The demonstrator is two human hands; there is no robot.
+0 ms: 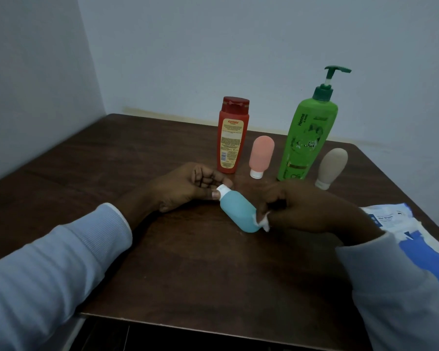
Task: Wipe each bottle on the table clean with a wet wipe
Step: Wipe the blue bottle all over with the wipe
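A small teal bottle (236,211) with a white cap lies tilted just above the dark wooden table (188,269). My left hand (188,186) pinches its cap end. My right hand (304,206) presses a crumpled white wet wipe (262,221) against the bottle's rounded bottom end. Behind stand a red bottle (231,135), a pink tube (261,155) on its white cap, a tall green pump bottle (306,133) and a beige tube (331,168) on its cap.
A blue and white wet wipe pack (416,239) lies at the right edge of the table, partly behind my right sleeve. Pale walls meet in a corner behind the table. The table's front edge runs close below my arms.
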